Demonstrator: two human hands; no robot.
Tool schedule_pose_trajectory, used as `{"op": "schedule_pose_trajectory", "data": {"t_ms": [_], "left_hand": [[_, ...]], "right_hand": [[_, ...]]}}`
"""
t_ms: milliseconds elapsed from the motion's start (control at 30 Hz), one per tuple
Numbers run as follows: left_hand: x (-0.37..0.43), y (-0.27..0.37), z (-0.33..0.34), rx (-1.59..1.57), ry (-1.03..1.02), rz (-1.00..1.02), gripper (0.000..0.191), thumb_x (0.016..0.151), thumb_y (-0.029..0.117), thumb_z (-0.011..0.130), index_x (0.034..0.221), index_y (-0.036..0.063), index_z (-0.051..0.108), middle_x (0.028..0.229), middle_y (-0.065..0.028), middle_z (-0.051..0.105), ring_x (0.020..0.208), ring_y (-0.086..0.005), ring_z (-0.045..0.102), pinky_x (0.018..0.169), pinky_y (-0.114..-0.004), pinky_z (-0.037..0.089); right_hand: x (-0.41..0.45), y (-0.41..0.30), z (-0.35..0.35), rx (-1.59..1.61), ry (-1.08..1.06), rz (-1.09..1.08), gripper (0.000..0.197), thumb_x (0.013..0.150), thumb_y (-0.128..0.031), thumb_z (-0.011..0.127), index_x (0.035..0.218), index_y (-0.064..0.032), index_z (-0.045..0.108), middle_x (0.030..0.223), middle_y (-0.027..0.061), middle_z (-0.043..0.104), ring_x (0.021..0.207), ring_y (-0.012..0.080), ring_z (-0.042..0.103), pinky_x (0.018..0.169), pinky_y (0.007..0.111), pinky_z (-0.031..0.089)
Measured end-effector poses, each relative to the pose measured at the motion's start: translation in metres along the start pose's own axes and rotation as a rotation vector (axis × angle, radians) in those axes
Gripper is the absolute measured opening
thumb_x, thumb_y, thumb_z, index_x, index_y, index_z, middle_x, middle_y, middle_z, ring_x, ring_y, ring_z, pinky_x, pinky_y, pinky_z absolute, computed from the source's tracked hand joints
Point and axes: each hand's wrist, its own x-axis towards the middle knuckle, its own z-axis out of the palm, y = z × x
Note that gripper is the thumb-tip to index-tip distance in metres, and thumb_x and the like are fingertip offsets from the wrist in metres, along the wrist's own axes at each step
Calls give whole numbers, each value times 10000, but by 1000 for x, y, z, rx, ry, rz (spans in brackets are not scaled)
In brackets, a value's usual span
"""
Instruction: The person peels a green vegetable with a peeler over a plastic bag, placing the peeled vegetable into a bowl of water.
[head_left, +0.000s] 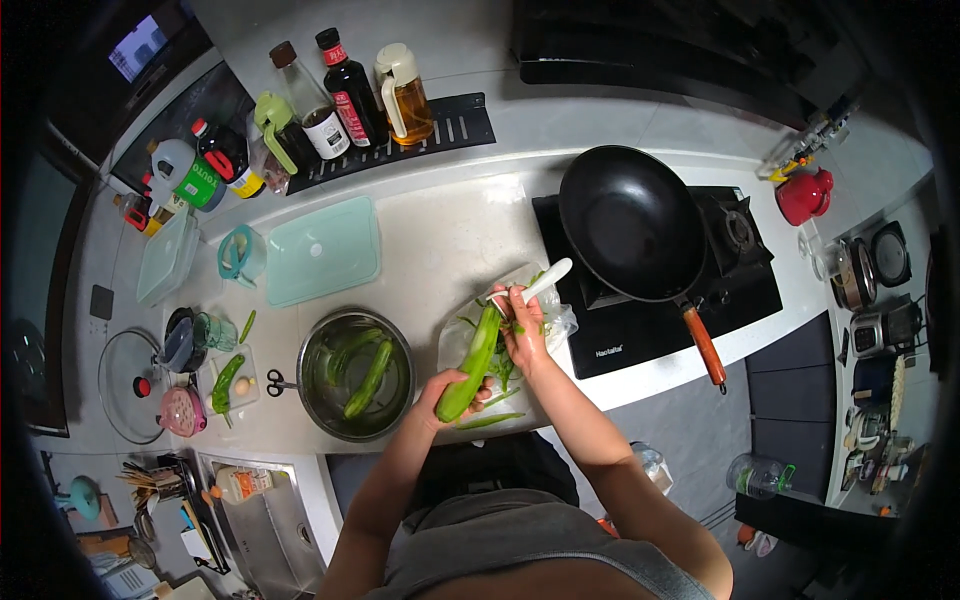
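A long green squash, partly peeled to paler flesh, is held slanting over the counter. My left hand grips its lower, thick end. In my right hand is a white-handled peeler, its head at the squash's far end. Green peelings lie beneath on a clear plastic bag, with a loose peel strip near the counter's front edge. Left of my hands stands a steel pot holding a green cucumber-like vegetable.
A black wok sits on the gas hob, its wooden handle pointing towards me. Scissors lie beside the pot. Further left is a tray with a green pepper and an egg. Bottles stand behind.
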Motion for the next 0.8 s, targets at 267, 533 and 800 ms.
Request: {"op": "schedule_pose_trajectory", "data": {"t_ms": [267, 533, 800], "left_hand": [[27, -3, 19, 1066, 422, 403, 657, 709, 48, 632, 1271, 65, 291, 955, -65, 525, 766, -137, 535, 626, -267, 469], [12, -12, 41, 963, 354, 286, 659, 719, 27, 597, 1295, 76, 283, 842, -48, 556, 617, -127, 530, 549, -269, 445], [11, -5, 36, 791, 389, 276, 612, 729, 37, 610, 1264, 128, 328, 808, -42, 545, 611, -134, 531, 531, -250, 441]], "right_hand": [[-33, 5, 26, -391, 8, -231, 106, 881, -154, 522, 901, -51, 538, 902, 43, 612, 788, 86, 527, 722, 223, 419], [-14, -20, 14, -1281, -85, -751, 131, 779, -161, 596, 738, -37, 581, 687, 122, 544, 771, 308, 530, 866, 429, 345], [-52, 5, 18, -852, -168, -418, 129, 833, -128, 570, 843, 0, 569, 858, 65, 590, 776, 131, 523, 736, 254, 410]]}}
